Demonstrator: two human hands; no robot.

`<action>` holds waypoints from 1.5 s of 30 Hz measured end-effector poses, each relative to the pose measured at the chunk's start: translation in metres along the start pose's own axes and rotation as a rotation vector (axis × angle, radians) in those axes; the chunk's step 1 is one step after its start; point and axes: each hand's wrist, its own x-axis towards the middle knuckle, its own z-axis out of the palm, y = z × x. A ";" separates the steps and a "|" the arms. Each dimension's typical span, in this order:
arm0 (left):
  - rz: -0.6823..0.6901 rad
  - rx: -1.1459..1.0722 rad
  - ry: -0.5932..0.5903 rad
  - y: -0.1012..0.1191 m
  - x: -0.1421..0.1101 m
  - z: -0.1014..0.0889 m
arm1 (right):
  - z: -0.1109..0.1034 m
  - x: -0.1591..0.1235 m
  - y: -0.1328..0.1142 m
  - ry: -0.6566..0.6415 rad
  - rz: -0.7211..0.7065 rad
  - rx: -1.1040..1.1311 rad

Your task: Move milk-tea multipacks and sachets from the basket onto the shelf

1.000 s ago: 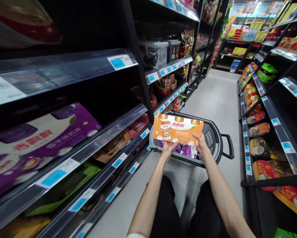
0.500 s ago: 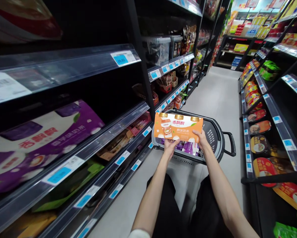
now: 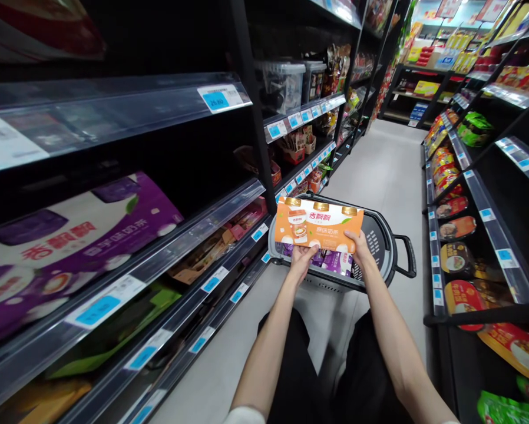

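Both of my hands hold an orange and white milk tea multipack point(image 3: 320, 224) with gold lids showing along its top edge. My left hand point(image 3: 303, 261) grips its lower edge, thumb on the front. On the lower right corner, my right hand point(image 3: 358, 244) is closed with its thumb on the front too. Beneath the pack stands a grey and black shopping basket point(image 3: 382, 221) on the floor. Inside it lies a purple and white pack point(image 3: 336, 262), partly covered by the orange one.
At left, a black shelf carries a large purple milk tea multipack point(image 3: 83, 247) and price tags point(image 3: 220, 98). Bowls of instant food point(image 3: 461, 259) line the right shelf. A grey floor aisle point(image 3: 388, 153) runs ahead between them. The basket's handle point(image 3: 406, 256) sticks out to the right.
The view has shifted slightly. Both hands keep their hold on the orange multipack above the basket, with the pack almost unmoved.
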 end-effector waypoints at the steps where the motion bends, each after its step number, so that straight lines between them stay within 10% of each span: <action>1: 0.035 0.003 0.009 -0.001 0.000 0.001 | 0.001 0.000 0.000 -0.006 0.004 -0.001; 14: -0.066 -0.029 -0.032 0.004 0.000 -0.004 | 0.002 0.001 -0.002 0.004 0.002 0.022; 25: 0.102 0.036 0.063 0.001 0.000 0.003 | 0.003 0.002 0.004 -0.033 0.005 0.015; 34: -0.069 -0.051 -0.081 0.012 -0.005 0.002 | -0.002 0.001 0.000 -0.018 -0.018 0.003; 45: 0.093 0.008 0.071 0.003 -0.001 0.005 | 0.007 -0.003 0.000 -0.049 -0.005 -0.013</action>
